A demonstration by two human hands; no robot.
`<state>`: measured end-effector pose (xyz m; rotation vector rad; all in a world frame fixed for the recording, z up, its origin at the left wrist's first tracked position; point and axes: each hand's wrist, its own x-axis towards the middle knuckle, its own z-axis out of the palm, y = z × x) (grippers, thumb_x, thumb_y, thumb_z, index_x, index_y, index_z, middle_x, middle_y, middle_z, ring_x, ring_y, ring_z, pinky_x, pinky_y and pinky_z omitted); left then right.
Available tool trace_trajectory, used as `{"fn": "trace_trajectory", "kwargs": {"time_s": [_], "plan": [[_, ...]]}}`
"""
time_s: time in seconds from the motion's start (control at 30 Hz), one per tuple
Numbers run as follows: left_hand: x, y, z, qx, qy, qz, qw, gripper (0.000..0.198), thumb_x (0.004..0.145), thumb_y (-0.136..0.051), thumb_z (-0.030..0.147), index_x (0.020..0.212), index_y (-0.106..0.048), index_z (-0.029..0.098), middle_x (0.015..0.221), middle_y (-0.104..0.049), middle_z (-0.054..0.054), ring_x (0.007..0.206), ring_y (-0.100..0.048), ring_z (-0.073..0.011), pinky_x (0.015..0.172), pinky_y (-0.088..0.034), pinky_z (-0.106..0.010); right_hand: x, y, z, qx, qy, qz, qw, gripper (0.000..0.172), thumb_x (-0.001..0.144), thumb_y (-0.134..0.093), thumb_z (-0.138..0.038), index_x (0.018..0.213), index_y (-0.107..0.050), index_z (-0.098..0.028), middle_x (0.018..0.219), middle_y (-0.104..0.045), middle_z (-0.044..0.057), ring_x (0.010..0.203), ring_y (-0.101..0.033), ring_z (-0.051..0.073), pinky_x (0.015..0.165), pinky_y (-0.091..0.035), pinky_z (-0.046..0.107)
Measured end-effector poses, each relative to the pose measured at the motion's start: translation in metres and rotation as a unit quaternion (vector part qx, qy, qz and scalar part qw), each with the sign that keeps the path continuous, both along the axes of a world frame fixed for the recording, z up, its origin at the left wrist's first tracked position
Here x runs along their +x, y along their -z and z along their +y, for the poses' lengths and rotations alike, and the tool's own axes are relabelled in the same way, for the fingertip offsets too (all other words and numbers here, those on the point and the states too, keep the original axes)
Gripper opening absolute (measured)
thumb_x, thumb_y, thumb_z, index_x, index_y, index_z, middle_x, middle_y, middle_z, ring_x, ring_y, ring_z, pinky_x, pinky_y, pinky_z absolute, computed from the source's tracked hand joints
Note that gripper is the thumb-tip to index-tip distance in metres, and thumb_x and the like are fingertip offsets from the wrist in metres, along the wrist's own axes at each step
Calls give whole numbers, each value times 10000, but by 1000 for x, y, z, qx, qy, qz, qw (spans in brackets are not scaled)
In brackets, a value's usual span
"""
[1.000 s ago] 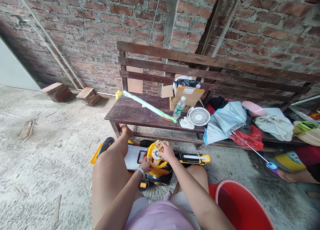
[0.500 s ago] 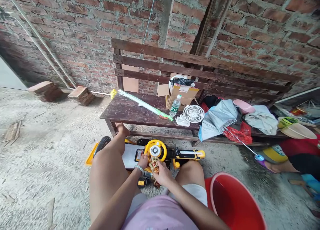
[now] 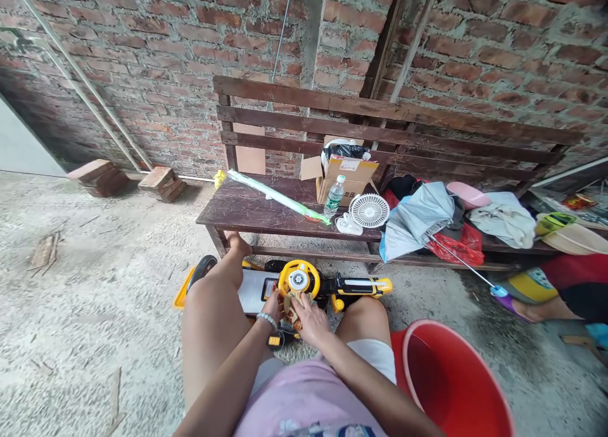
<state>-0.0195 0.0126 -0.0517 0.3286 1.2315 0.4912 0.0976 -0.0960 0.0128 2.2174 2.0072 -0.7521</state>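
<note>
Over the steering wheel of a yellow ride-on toy car [image 3: 298, 278], both my hands meet at a small tan patterned bundle [image 3: 293, 323] with red and orange patches. I cannot make out its kind. My right hand [image 3: 311, 320] lies over the bundle, with its fingers bent around the upper side. My left hand [image 3: 272, 308], with a beaded bracelet at the wrist, is closed at the bundle's left edge; its fingertips are partly hidden. The toy car stands between my legs.
A red bucket [image 3: 456, 386] stands beside my right leg. Across the front runs a wooden bench [image 3: 213, 212] with a cardboard box [image 3: 356, 176], a water bottle [image 3: 334, 196], a white fan [image 3: 369, 210] and a silver umbrella [image 3: 418, 218]. Another person's foot [image 3: 517, 308] is at right.
My right hand has shifted up and over the bundle, covering more of it. The bundle's hanging lower end is less visible. The view has turned slightly.
</note>
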Motion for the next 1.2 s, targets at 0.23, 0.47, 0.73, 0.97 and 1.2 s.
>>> {"fn": "trace_trajectory", "kwargs": {"time_s": [0.23, 0.47, 0.73, 0.97, 1.2], "plan": [[4, 4, 0, 13, 57, 56, 997, 209, 1030, -544, 325, 1130, -651, 176, 882, -747, -63, 745, -724, -180, 742, -574, -288, 25, 2, -3, -5, 84, -14, 996, 911, 861, -690, -206, 1709, -375, -312, 1781, -332, 108, 1360, -623, 319, 1093, -519, 403], [3, 11, 2, 38, 104, 90, 990, 288, 1025, -598, 324, 1288, -595, 206, 1004, -782, -92, 762, -763, -195, 829, -615, -346, 54, -31, 43, 35, 154, -12, 987, 763, 949, -660, -284, 1680, -442, -256, 1729, -381, 148, 1385, -608, 307, 1120, -479, 369], [10, 12, -4, 13, 106, 56, 993, 668, 1021, -625, 488, 1574, -398, 189, 1116, -796, -179, 859, -818, -277, 921, -633, -453, 46, -46, 130, 55, -106, -8, 993, 741, 850, -661, -82, 1547, -614, -330, 1729, -428, 66, 1623, -260, 350, 1278, -223, 574], [17, 6, -6, 8, 87, 25, 996, 776, 1038, -543, 524, 1667, -210, 215, 1214, -770, -214, 969, -823, -316, 967, -634, -508, 42, -14, 147, 9, -94, 17, 995, 752, 858, -712, -215, 1577, -572, -386, 1662, -496, 76, 1511, -424, 335, 1222, -340, 547], [23, 9, -3, -15, 92, 46, 995, 680, 1057, -468, 543, 1612, -283, 197, 1149, -779, -211, 910, -823, -307, 959, -635, -513, 64, -10, 125, 5, 115, -13, 993, 785, 953, -668, -338, 1690, -412, -247, 1566, -532, 176, 1352, -600, 325, 1089, -482, 394]]}}
